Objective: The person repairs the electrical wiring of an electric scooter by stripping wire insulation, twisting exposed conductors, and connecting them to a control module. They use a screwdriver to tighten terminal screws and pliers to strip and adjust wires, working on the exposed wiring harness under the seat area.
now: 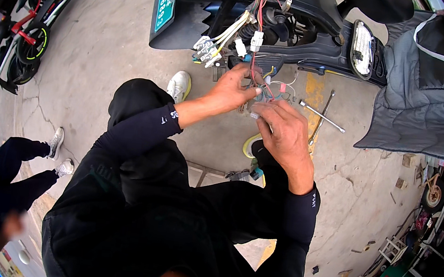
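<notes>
My left hand (233, 89) pinches red and grey wires (253, 65) hanging beneath an opened scooter (310, 49). Just right of it, my right hand (283, 132) has its fingers curled on a small pale connector (255, 114), with thin wires (292, 86) and a pink tag beside it. Above, a bundle of white, yellow and red wires with white connectors (206, 51) hangs from the scooter body. A cross-shaped lug wrench (322, 116) lies on the floor to the right.
A grey padded cover (401, 122) hangs at the upper right. Small bikes (34, 43) stand at the upper left. Another person's legs (26, 156) are at the lower left. Tools and clutter (391, 253) line the right edge of the concrete floor.
</notes>
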{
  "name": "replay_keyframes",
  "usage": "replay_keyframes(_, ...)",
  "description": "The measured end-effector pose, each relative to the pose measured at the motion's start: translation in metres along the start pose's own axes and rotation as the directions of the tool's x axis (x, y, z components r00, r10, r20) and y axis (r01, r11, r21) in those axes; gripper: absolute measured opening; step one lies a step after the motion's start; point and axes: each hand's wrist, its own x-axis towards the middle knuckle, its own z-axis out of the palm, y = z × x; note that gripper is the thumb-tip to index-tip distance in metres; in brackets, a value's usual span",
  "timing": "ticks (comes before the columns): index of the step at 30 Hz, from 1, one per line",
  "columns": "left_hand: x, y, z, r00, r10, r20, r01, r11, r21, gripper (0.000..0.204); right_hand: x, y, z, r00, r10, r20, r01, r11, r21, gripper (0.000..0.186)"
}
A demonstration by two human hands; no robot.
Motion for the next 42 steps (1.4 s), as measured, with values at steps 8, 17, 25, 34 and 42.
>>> replay_keyframes(8, 0.009, 0.004, -0.006, 0.954, -0.271, 0.130, 0.298, 0.903, -0.308, 0.038, -0.035, 0.020, 0.007, 0.898, 0.218, 0.381, -0.208, 0.976, -0.069, 0.024)
replay_keyframes(17, 0.013, 0.022, -0.001, 0.947, -0.285, 0.150, 0.321, 0.811, -0.488, 0.035, -0.037, 0.015, 0.002, 0.825, 0.532, 0.191, -0.558, 0.714, 0.422, 0.021)
replay_keyframes(25, 0.011, 0.036, -0.001, 0.943, -0.280, 0.182, 0.334, 0.783, -0.525, 0.037, -0.012, 0.038, -0.005, 0.739, 0.583, -0.336, -0.404, 0.784, 0.471, 0.031)
replay_keyframes(34, 0.006, 0.041, -0.001, 0.932, -0.265, 0.249, 0.364, 0.702, -0.613, 0.033, 0.008, 0.055, 0.011, 0.628, 0.776, -0.053, -0.591, 0.521, 0.616, 0.022)
replay_keyframes(42, -0.003, 0.056, -0.004, 0.950, -0.221, 0.222, 0.313, 0.633, -0.709, 0.034, -0.013, 0.066, -0.001, 0.616, 0.768, 0.177, -0.359, 0.074, 0.930, 0.029)
